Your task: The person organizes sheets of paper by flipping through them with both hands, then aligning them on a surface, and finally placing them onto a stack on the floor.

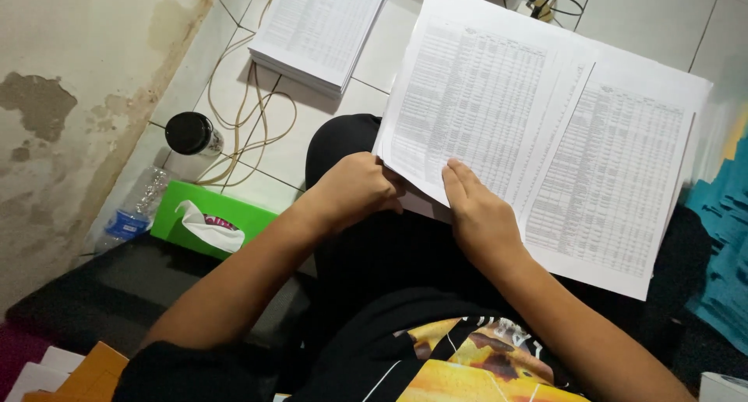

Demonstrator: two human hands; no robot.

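Head view: a seated person is seen from above, with printed sheets held over the lap
Left hand (354, 192): curled shut on the lower left corner of the sheets (499, 114), fingers tucked under the edge
Right hand (479, 215): laid flat and open on the sheets, fingers stretched along the lower edge, nothing gripped
Sheets: spread across the knee and lap, fanned toward the right, covered in printed tables
Stack (319, 28): a second pile of printed paper is set on the tiled floor, well apart from the hands
Tissue box (210, 219): green, placed on the floor beside the left forearm
Bottle (136, 207): lying near the wall
Cup (191, 133): dark lid, near the tissue box
Cable (249, 121): looped on the tiles
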